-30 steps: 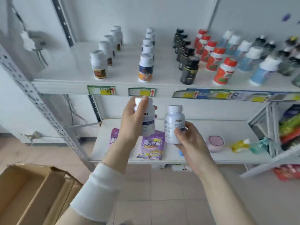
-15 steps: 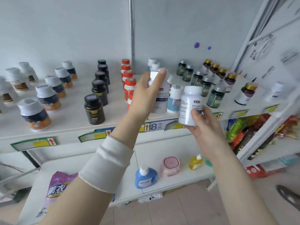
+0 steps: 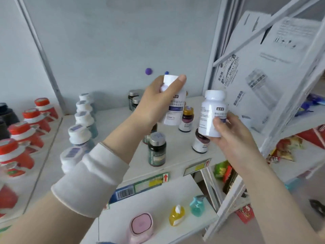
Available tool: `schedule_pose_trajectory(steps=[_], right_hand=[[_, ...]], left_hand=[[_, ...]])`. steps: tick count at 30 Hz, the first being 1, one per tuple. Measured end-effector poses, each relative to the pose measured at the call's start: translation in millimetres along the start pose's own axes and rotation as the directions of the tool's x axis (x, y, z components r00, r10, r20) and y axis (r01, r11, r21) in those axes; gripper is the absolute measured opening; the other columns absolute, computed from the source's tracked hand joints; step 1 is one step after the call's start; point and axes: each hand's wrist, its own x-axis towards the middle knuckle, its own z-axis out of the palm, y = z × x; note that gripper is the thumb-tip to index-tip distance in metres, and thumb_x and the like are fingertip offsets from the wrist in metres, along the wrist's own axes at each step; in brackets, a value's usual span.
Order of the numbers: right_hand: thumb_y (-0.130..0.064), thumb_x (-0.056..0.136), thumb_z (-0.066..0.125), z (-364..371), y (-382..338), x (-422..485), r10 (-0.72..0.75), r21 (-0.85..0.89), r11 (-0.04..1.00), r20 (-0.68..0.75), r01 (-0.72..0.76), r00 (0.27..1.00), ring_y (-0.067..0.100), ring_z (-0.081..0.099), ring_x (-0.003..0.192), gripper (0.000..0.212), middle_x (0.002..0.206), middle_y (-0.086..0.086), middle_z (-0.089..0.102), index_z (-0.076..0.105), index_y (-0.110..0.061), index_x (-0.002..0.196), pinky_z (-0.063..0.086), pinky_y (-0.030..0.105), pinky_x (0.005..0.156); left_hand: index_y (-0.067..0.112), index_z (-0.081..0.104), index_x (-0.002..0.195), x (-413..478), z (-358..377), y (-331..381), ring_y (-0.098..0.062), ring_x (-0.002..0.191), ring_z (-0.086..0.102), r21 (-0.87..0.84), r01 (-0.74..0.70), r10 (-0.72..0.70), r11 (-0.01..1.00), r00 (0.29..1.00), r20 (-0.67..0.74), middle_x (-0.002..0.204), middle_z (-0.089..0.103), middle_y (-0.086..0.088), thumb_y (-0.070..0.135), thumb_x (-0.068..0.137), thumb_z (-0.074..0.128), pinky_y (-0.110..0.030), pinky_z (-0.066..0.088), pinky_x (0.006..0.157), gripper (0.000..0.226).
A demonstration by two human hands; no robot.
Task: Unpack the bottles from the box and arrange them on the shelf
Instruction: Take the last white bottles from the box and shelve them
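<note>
Hands [image 3: 158, 103] [image 3: 233, 134] aloft (white bottles [image 3: 174, 110] [image 3: 210, 110] in both)

Our left hand [image 3: 158, 101] covers much of the left white bottle [image 3: 175, 113], so we cannot read its label. The small print on the right white bottle [image 3: 211, 110] blurs beyond reading. That bottle hides the top of a dark bottle [image 3: 200, 145] behind it. The left edge cuts off the red-capped bottles [image 3: 17, 161].

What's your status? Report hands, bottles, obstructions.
Left hand grips first white bottle; right hand grips second white bottle. Both above shelf. Dark bottles stand beneath.
</note>
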Motion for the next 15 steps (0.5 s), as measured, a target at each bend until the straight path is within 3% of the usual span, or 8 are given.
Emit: schedule_pose_trajectory(steps=[2, 4, 6, 10, 13, 15], right_hand=[[-0.062, 0.036, 0.083, -35, -7, 25, -0.021, -0.034, 0.999, 0.049, 0.023, 0.999, 0.007, 0.067, 0.099, 0.085, 0.098, -0.012, 0.072, 0.058, -0.025, 0.108, 0.056, 0.023, 0.081], [-0.041, 0.059, 0.081, -68, -14, 50, -0.011, -0.061, 0.998, 0.095, 0.017, 0.995, 0.009, 0.067, 0.098, 0.063, 0.096, -0.009, 0.07, 0.057, -0.02, 0.113, 0.055, 0.028, 0.087], [-0.02, 0.081, 0.067, -96, -18, 76, 0.011, -0.091, 0.996, 0.112, 0.0, 0.994, 0.013, 0.064, 0.103, 0.042, 0.1, -0.006, 0.066, 0.052, -0.014, 0.12, 0.052, 0.033, 0.092], [-0.023, 0.084, 0.064, -134, -18, 125, 0.037, -0.17, 0.985, 0.194, -0.003, 0.98, 0.013, 0.063, 0.102, 0.036, 0.105, -0.009, 0.064, 0.051, -0.022, 0.117, 0.051, 0.024, 0.082], [-0.022, 0.083, 0.065, -151, -11, 162, 0.051, -0.179, 0.984, 0.225, -0.011, 0.973, 0.013, 0.062, 0.106, 0.042, 0.111, -0.005, 0.064, 0.05, -0.019, 0.123, 0.05, 0.03, 0.091], [-0.018, 0.085, 0.064, -158, -7, 185, 0.062, -0.162, 0.987, 0.266, -0.019, 0.962, 0.012, 0.063, 0.103, 0.036, 0.107, -0.006, 0.065, 0.053, -0.02, 0.119, 0.051, 0.028, 0.09]], left_hand=[[0.017, 0.054, 0.096, 24, 34, -2, -0.019, 0.083, 0.067, 0.002, 0.018, -0.018, 1.0, 1.0, -0.008, 0.096, 0.069, -0.004, 0.04, 0.092, 0.054, -0.036, 0.057, 0.08, 0.024], [0.021, 0.055, 0.092, 48, 66, -3, -0.021, 0.09, 0.067, 0.023, 0.03, -0.029, 0.999, 0.999, -0.016, 0.097, 0.07, 0.0, 0.04, 0.092, 0.053, -0.038, 0.056, 0.084, 0.019], [0.023, 0.055, 0.09, 70, 93, -5, -0.019, 0.09, 0.067, 0.042, 0.041, -0.04, 0.998, 0.999, -0.023, 0.096, 0.069, 0.002, 0.039, 0.094, 0.051, -0.039, 0.055, 0.085, 0.017], [0.02, 0.054, 0.098, 114, 131, -12, -0.018, 0.092, 0.067, 0.081, 0.074, -0.069, 0.994, 0.995, -0.065, 0.097, 0.069, 0.005, 0.043, 0.093, 0.049, -0.044, 0.054, 0.088, 0.023], [0.015, 0.052, 0.113, 150, 145, -24, -0.021, 0.101, 0.068, 0.138, 0.095, -0.081, 0.986, 0.992, -0.099, 0.095, 0.069, 0.01, 0.046, 0.092, 0.05, -0.039, 0.056, 0.083, 0.037], [0.011, 0.051, 0.116, 175, 150, -36, -0.023, 0.103, 0.067, 0.151, 0.116, -0.098, 0.982, 0.988, -0.122, 0.098, 0.069, 0.006, 0.048, 0.091, 0.051, -0.035, 0.056, 0.076, 0.044]])
